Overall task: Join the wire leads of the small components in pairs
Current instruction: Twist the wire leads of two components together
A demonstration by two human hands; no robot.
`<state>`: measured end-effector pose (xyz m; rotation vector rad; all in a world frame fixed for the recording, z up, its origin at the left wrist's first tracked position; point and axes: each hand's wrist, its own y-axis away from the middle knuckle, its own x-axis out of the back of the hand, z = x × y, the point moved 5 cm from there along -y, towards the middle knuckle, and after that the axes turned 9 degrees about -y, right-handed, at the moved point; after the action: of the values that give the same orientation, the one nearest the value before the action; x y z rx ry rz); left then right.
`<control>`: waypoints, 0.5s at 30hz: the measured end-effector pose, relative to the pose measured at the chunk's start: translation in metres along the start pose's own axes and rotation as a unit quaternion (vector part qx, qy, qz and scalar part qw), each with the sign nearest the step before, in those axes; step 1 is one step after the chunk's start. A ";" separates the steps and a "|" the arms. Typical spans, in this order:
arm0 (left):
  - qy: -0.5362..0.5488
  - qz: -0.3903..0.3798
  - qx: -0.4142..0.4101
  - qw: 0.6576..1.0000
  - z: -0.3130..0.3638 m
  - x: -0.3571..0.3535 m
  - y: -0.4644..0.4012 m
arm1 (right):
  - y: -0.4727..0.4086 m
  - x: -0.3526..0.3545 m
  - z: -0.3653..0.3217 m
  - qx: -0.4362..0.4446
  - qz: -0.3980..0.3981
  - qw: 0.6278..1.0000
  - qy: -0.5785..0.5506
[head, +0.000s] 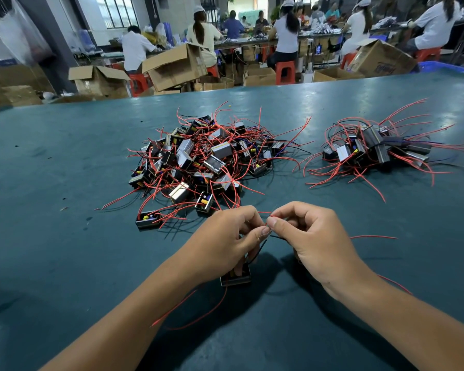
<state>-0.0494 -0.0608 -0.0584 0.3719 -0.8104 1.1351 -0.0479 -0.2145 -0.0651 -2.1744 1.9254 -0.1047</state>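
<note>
Head view, looking down over a dark teal desk (65, 250). Near the front edge, left hand (233, 236) and right hand (308, 236) brought together, thumb and forefinger tips almost touching. Fingers (263, 231) of the left hand curled and pinching thin wire leads (269, 218), red ends showing just above the pinch; fingers of the right hand likewise curled and pinching the same meeting point from the other side, a black lead trailing under the palm. Directly below the left hand, a small dark component (235, 278) resting on the desk, red leads running out from it toward the left forearm. Another red lead lying on the desk to the right of the right hand. Farther back, centre, a large pile of components (198, 159) tangled in red and black wire; well apart to the right, a smaller pile (373, 148). Beyond the desk, open cardboard boxes (174, 65), red stools, and seated people at long benches.
</note>
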 end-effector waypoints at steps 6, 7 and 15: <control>-0.004 0.001 -0.003 1.000 0.001 0.000 0.001 | 0.000 0.000 0.000 0.009 -0.009 1.000 0.018; -0.005 0.002 -0.004 1.000 0.001 0.000 0.001 | 0.000 0.000 0.001 0.010 -0.009 1.000 0.017; -0.008 0.004 -0.013 1.000 0.001 -0.001 0.001 | -0.002 0.001 0.003 0.015 -0.004 1.000 0.021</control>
<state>-0.0504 -0.0613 -0.0584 0.3568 -0.8397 1.1306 -0.0455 -0.2153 -0.0674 -2.1774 1.9236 -0.1806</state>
